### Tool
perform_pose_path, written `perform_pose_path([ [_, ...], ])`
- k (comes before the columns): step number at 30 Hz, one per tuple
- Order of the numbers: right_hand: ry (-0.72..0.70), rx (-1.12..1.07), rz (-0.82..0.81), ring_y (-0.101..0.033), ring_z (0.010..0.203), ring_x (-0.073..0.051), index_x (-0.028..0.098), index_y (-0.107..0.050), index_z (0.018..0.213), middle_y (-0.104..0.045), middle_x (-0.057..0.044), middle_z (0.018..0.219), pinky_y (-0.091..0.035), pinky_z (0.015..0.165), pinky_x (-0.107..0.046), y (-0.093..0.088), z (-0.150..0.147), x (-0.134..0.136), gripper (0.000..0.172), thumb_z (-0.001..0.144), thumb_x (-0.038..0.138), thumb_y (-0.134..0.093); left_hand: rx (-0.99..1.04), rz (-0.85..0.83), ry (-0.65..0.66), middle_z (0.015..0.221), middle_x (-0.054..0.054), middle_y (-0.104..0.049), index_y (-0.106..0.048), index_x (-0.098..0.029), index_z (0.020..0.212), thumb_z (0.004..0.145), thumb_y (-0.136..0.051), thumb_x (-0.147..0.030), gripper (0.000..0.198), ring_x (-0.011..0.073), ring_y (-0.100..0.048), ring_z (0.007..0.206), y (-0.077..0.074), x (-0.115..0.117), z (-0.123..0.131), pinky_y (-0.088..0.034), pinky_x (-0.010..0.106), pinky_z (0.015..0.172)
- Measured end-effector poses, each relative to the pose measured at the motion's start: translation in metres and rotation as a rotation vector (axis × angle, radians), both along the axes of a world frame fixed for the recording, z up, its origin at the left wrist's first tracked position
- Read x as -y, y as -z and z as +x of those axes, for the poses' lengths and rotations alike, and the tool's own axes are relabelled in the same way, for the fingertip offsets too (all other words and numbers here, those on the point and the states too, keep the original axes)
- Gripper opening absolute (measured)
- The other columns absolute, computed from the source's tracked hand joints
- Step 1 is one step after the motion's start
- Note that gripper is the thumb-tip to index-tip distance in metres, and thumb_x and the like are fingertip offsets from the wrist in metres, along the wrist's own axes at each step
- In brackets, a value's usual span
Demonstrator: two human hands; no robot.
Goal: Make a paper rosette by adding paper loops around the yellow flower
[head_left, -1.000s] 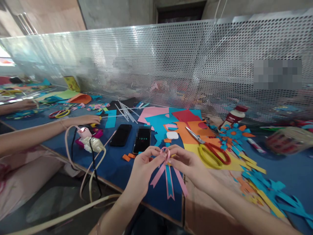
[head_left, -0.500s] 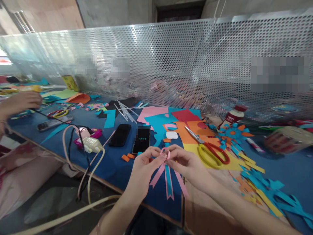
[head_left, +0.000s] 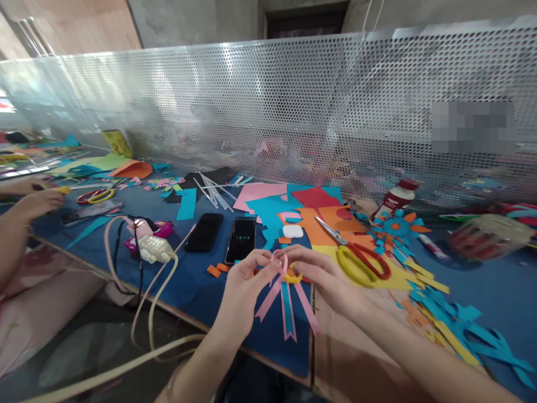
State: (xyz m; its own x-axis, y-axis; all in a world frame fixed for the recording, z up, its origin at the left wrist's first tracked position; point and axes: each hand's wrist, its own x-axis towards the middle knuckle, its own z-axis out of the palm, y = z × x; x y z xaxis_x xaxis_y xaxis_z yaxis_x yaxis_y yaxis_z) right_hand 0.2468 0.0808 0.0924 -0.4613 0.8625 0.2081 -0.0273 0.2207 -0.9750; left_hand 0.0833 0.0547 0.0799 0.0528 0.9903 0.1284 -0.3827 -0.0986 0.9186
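1. Since half a second ago the pink ribbon (head_left: 282, 282) has lifted slightly and its loop leans left. A yellow scrap (head_left: 292, 276) now shows just under the loop, and a co-worker's hand (head_left: 36, 202) at the far left has dropped lower
2. The ribbon is held just above the near edge of the blue surface (head_left: 188, 277). The left hand (head_left: 245, 280) pinches the loop from the left, and the right hand (head_left: 325, 273) closes on it from the right, so both are equally near
3. Its long axis runs from the loop, on the far side, to the tails, which point toward the person. The pink tails splay apart, with a blue one straight between them
4. Scissors (head_left: 356, 258) lie to the right on coloured paper, and two phones (head_left: 241, 239) lie beyond the left hand. A perforated screen (head_left: 293, 112) closes off the back
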Motion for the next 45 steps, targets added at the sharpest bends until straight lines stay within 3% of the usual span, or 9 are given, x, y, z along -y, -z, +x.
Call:
perform_pose_path([
  [5,0.097,0.024,0.071,-0.057,0.1,-0.018,0.024,-0.067,0.096,-0.062,-0.003,0.103,-0.043,0.089,-0.033,0.003,0.007,-0.01,0.016,0.087,0.035,-0.059,-0.192,0.041,-0.086,0.087,0.002,-0.06,-0.062,-0.018,0.068,0.077,-0.07,-0.03,0.017,0.0162,-0.053,0.083,0.01,-0.003,-0.004,-0.041,0.025,0.075],
  [12,0.056,0.083,0.182,-0.058,0.096,-0.017,0.024,-0.067,0.092,-0.062,-0.004,0.098,-0.047,0.084,-0.034,0.0,0.006,-0.009,0.013,0.087,0.033,-0.06,-0.424,0.038,-0.082,0.076,0.003,-0.063,-0.068,-0.019,0.077,0.078,-0.068,-0.038,0.019,0.0156,-0.051,0.071,0.017,-0.005,-0.007,-0.04,0.025,0.065],
  [23,0.019,0.076,0.017,-0.058,0.083,-0.016,0.021,-0.062,0.087,-0.06,-0.002,0.09,-0.048,0.075,-0.031,0.005,0.0,-0.007,0.018,0.083,0.039,-0.064,-0.242,-0.007,-0.112,0.077,0.002,-0.068,-0.07,-0.019,0.076,0.075,-0.072,-0.035,0.016,0.0157,-0.057,0.074,0.015,-0.009,-0.003,-0.043,0.024,0.068],
  [34,0.059,0.183,0.108,-0.056,0.076,-0.016,0.019,-0.063,0.073,-0.059,-0.002,0.08,-0.045,0.071,-0.031,0.003,-0.006,-0.001,0.023,0.081,0.04,-0.064,-0.268,0.005,-0.139,0.078,0.003,-0.067,-0.07,-0.018,0.076,0.076,-0.071,-0.035,0.017,0.0158,-0.058,0.076,0.017,-0.01,-0.003,-0.045,0.024,0.069],
  [45,0.062,0.204,0.141,-0.053,0.072,-0.015,0.02,-0.058,0.07,-0.056,-0.001,0.078,-0.043,0.067,-0.03,0.002,-0.005,0.0,0.021,0.08,0.038,-0.064,-0.188,-0.005,-0.067,0.095,0.006,-0.073,-0.074,-0.02,0.096,0.082,-0.065,-0.035,0.022,0.0202,-0.064,0.094,0.014,-0.01,-0.004,-0.046,0.028,0.084],
])
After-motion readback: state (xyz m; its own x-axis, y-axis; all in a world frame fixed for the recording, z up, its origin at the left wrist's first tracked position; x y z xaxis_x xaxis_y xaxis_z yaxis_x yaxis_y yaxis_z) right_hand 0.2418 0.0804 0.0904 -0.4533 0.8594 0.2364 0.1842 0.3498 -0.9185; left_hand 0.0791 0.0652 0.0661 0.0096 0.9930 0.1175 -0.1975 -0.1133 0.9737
